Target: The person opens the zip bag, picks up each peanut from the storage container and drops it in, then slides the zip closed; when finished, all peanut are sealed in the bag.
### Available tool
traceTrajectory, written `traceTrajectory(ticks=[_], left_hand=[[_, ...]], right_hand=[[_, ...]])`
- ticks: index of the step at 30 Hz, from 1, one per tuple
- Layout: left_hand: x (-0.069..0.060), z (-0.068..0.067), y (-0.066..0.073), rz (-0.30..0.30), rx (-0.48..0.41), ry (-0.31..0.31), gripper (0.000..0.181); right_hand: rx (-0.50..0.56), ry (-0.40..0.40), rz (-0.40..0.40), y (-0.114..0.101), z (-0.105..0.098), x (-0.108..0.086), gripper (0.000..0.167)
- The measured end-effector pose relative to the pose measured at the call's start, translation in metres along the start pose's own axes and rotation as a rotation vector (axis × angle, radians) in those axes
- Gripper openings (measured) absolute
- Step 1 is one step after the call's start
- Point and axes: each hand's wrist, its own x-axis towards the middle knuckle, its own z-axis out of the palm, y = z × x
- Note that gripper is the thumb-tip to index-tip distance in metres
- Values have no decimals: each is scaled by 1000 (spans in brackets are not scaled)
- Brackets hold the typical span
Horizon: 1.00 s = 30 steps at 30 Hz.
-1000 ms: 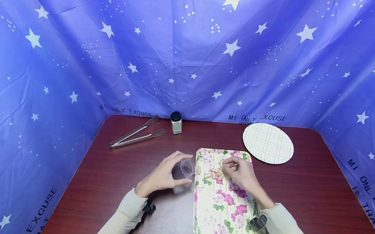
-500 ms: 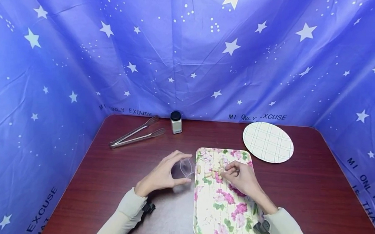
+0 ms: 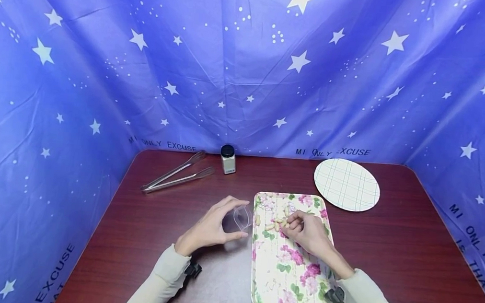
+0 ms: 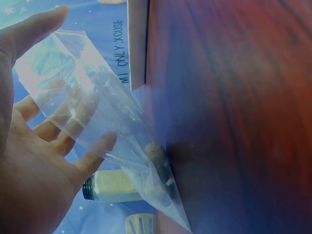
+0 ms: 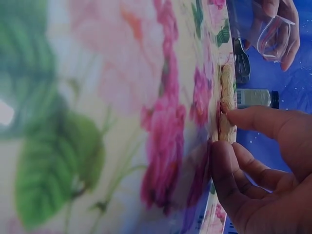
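Note:
My left hand [image 3: 209, 223] curves in a C around an upright clear plastic bag [image 3: 242, 218], its mouth spread wide. In the left wrist view, fingers show through the bag [image 4: 97, 102], and a roundish brown thing, likely a peanut [image 4: 155, 152], lies low inside. Over the floral tray [image 3: 274, 284], my right hand [image 3: 310, 232] has thumb and index finger at an unshelled peanut [image 5: 225, 127], which it seems to pinch. Another peanut [image 5: 226, 83] lies just beyond it. Several peanuts [image 3: 277, 225] are clustered on the tray's upper part, partly hidden by the fingers.
Metal tongs [image 3: 175, 174] lie spread at the back left of the dark red table [image 3: 131, 238]. Near them stands a black-capped jar [image 3: 227, 160]. A checked oval plate [image 3: 347, 184] is at the back right. A starry blue curtain [image 3: 250, 65] walls the table.
My right hand has shifted slightly down and left over the tray, its fingertips coming down at the peanut cluster. The left hand and the bag have stayed put.

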Motion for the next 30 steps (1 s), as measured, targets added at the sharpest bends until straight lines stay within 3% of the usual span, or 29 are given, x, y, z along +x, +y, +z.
traceTrajectory(ticks=[15, 30], left_hand=[[0, 0, 2, 2, -7, -4, 78], [-1, 1, 1, 11, -6, 2, 78]], right_hand=[[-39, -17, -59, -3, -1, -1, 13], [47, -6, -103, -11, -7, -1, 10]])
